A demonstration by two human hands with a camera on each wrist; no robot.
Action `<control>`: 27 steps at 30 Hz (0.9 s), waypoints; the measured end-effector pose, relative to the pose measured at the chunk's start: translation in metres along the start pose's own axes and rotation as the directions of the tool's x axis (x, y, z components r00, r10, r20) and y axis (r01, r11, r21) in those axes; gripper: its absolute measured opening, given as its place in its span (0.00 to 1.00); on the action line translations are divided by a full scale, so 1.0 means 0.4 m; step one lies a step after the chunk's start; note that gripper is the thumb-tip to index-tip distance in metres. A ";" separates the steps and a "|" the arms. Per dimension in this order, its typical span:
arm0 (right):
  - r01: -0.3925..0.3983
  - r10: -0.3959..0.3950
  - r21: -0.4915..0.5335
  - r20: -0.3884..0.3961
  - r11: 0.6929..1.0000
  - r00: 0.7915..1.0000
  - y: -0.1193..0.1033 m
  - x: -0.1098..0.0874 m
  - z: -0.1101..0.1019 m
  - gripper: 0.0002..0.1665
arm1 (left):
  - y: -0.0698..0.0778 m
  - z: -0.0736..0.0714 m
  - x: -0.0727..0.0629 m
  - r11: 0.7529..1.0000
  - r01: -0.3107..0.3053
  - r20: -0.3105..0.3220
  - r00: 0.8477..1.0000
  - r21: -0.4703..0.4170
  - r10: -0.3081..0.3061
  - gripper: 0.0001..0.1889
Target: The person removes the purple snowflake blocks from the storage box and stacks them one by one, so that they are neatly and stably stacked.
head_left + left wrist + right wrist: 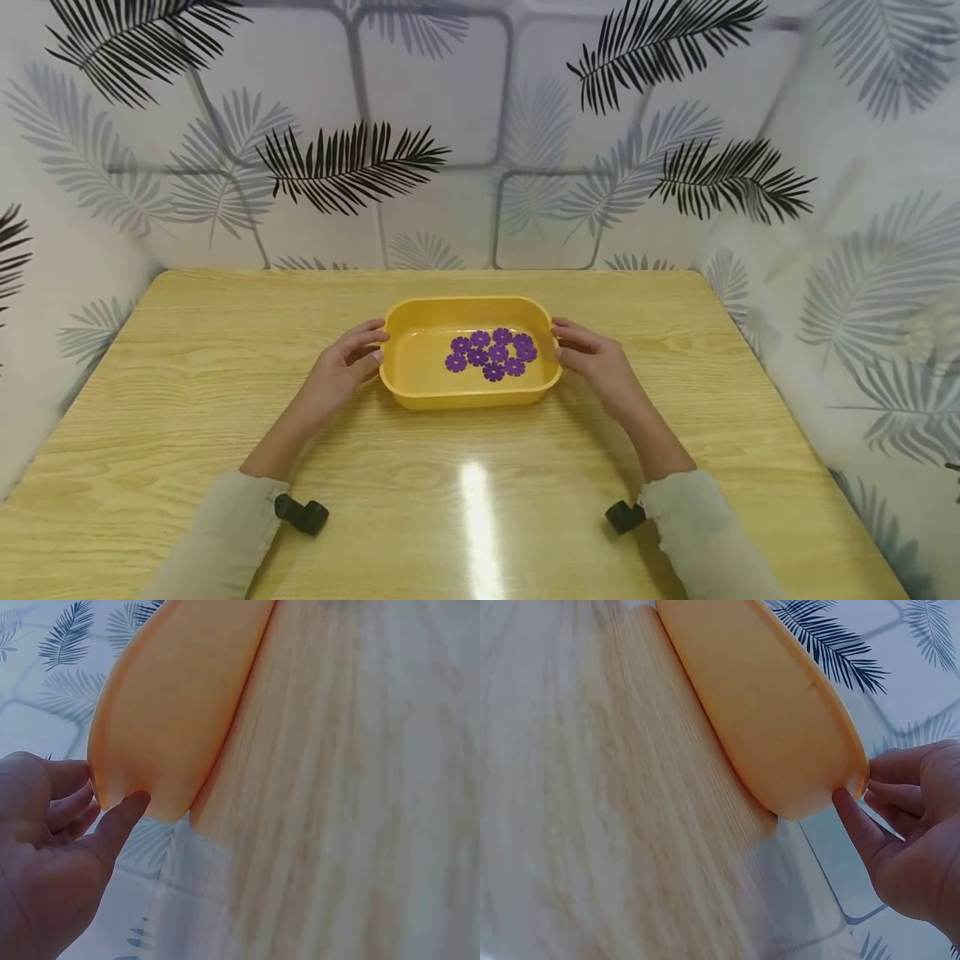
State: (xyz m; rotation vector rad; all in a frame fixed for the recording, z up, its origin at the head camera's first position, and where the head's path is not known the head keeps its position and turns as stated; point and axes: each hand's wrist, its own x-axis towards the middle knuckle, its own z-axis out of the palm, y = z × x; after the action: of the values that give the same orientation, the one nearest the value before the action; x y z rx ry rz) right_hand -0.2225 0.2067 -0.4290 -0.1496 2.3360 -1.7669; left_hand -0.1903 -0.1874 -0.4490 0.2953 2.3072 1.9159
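A yellow plastic basin (420, 400) with rounded corners sits on the wooden table in the head view. Several purple notched discs (477, 357), flower-like building pieces, lie flat inside it, mostly in its right half. My left hand (347, 367) holds the basin's left end, fingers at the rim and thumb lower on the outer wall. At the opposite end, my right hand (600, 367) grips in the same way. The left wrist view shows the left thumb (124, 817) against the basin wall. The right thumb (859, 825) touches the wall in the right wrist view.
The light wooden table (225, 333) reaches back to a wall covering (435, 100) printed with leaves, which also runs along the right side. Small black devices, one on the left wrist (302, 513) and one on the right (625, 517), stick out beside the sleeves.
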 end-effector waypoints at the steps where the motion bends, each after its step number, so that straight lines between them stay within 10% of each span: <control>1: -0.002 0.002 -0.002 0.002 1.000 1.000 0.000 0.001 -0.002 0.26 | 0.000 0.002 0.001 1.000 0.001 0.001 1.000 0.003 -0.001 0.22; 11: -0.004 0.004 0.035 0.008 0.999 1.000 -0.007 0.000 -0.005 0.26 | 0.008 0.003 0.002 1.000 -0.003 -0.004 1.000 0.030 0.003 0.22; 20: 0.010 -0.010 0.034 0.024 0.999 1.000 -0.005 -0.004 -0.003 0.27 | 0.070 -0.005 0.030 0.967 -0.064 -0.070 0.994 0.245 0.083 0.21; 27: 0.001 -0.002 0.023 0.020 1.000 1.000 0.000 0.000 -0.008 0.27 | 0.119 0.054 0.088 0.947 -0.089 0.040 0.996 0.310 0.080 0.22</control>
State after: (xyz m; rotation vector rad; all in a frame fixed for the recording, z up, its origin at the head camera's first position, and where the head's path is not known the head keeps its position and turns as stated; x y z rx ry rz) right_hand -0.2231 0.2098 -0.4279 -0.1647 2.3011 -1.7844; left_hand -0.2163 -0.1504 -0.4055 0.4552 2.6156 1.5620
